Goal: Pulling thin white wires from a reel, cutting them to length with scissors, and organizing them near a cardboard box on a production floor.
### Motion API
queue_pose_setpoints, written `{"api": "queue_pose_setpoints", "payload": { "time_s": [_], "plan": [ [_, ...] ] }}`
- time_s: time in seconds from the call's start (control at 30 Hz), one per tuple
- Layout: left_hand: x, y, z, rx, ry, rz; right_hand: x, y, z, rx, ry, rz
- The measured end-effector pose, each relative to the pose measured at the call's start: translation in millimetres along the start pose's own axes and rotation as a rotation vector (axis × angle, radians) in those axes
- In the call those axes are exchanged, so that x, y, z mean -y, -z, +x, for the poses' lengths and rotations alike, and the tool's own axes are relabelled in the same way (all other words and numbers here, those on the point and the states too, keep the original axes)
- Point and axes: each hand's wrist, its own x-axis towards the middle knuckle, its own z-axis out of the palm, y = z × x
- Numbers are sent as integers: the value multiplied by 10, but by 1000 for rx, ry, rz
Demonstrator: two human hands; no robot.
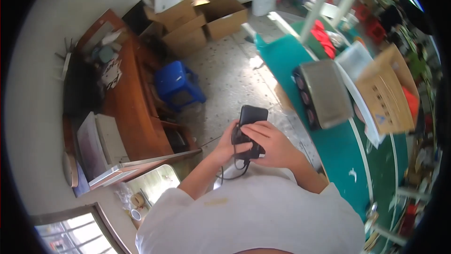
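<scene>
A blue plastic stool stands on the speckled floor beside a brown wooden desk. Open cardboard boxes sit beyond it. A metal-topped appliance rests on the green table.

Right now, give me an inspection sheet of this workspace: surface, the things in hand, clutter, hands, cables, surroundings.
Surface: green table at the person's right, with white edge lines.
Things in hand: black handheld device, held upright above the floor in front of the body.
Clutter: grey metal box and an open cardboard box on the table; red items further back.
Hands: left hand grips the device's lower part; right hand lies across its front, fingers on it.
Cables: black cable hangs looped from the device's bottom.
Surroundings: blue plastic stool on speckled floor, wooden desk at left, stacked cardboard boxes against the wall, window at lower left.
</scene>
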Motion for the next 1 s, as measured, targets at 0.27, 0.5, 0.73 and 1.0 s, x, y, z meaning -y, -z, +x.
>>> {"api": "queue_pose_setpoints", "payload": {
  "time_s": [0.27, 0.5, 0.73, 1.0],
  "plan": [
    [-1015, 1323, 1009, -495, -87, -346, -1341, 44, 2256, 169, 63, 183],
    [-1556, 2747, 1733, -949, -241, -479, -2627, 218, 4053, 240, -16, 182],
    [-2730, 4017, 3577, -816, -184, -403, -4171, 277, 4644, 110, -474, -85],
    [-3982, 4505, 6235, -348, -43, -124, -5046, 438, 4386, -172, -1125, -20]
  ]
}}
